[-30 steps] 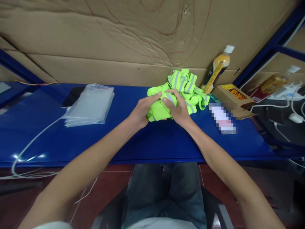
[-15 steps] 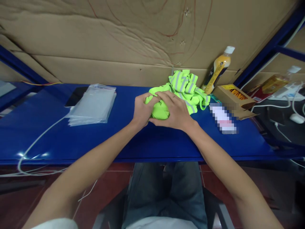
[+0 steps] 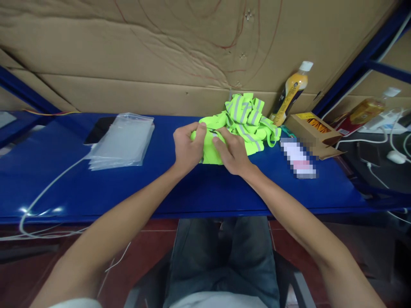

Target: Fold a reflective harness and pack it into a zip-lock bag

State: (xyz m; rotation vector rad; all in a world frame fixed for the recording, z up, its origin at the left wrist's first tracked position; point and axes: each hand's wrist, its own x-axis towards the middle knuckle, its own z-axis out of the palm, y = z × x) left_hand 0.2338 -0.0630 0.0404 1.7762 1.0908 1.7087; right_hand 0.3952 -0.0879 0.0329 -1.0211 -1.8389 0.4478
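A person's left hand (image 3: pixel 186 147) and right hand (image 3: pixel 233 152) close together on a bunched neon-yellow vest (image 3: pixel 210 147) at the centre of a blue desk (image 3: pixel 128 188), fingers curled into the fabric from either side. Touching it at 1 o'clock lies a heap of reflective straps (image 3: pixel 248 117), with an orange drink bottle (image 3: pixel 290 94) and an open cardboard box (image 3: pixel 316 132) farther off at 2 o'clock. A stack of clear plastic bags (image 3: pixel 123 141) sits well apart at 9 o'clock, a white cable (image 3: pixel 48 188) trailing beside it.
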